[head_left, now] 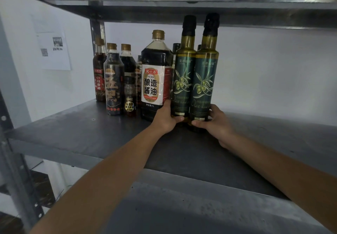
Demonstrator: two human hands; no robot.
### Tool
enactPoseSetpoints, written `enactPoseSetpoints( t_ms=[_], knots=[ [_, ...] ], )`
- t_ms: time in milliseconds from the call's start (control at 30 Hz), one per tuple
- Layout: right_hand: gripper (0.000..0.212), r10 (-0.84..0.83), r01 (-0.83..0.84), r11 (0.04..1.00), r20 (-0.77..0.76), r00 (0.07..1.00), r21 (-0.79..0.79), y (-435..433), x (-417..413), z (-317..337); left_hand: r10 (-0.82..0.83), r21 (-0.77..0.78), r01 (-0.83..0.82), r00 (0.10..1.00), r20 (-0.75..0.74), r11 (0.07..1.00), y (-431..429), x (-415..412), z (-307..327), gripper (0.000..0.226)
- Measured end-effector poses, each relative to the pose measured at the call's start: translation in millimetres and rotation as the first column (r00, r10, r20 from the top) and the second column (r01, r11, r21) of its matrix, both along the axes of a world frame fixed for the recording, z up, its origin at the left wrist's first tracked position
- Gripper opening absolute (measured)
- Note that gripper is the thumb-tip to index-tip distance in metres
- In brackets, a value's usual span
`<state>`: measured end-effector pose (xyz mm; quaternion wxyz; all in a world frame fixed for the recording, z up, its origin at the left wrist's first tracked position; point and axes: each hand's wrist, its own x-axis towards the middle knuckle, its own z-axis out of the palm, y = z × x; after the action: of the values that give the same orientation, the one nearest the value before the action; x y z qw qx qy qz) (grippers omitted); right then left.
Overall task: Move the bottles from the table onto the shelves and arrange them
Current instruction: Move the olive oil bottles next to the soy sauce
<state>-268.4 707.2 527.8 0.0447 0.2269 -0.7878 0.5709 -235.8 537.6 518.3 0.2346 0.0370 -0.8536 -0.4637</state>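
Placing step; your left hand [166,118] grips the left olive oil bottle [183,80] at its base, your right hand [217,122] grips the right olive oil bottle [205,80]; the bottles touch, middle of the shelf [73,133], just beside the soy sauce bottle [155,80]; next, probably: seat both flat, then let go.

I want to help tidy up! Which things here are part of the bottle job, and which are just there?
Part of the job:
left olive oil bottle, held by the left hand
right olive oil bottle, held by the right hand
big soy sauce bottle
sesame oil bottle
grey shelf they stand on

Just there:
paper sheet on the wall
shelf above
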Motion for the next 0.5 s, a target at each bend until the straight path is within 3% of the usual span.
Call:
enactPoseSetpoints(
  t_ms=[367,500],
  knots=[
    [0.072,-0.026,0.026,1.000,-0.049,0.998,0.003,-20.7,2.7,-1.9,0.060,-0.055,-0.061,0.998,-0.020,0.997,-17.4,3.4,1.3,0.056],
    [0.072,-0.020,0.021,1.000,-0.055,0.998,0.019,-18.8,-0.2,-3.2,0.277,-0.139,-0.307,0.939,-0.204,0.941,-17.2,16.7,13.1,0.039]
  ],
)
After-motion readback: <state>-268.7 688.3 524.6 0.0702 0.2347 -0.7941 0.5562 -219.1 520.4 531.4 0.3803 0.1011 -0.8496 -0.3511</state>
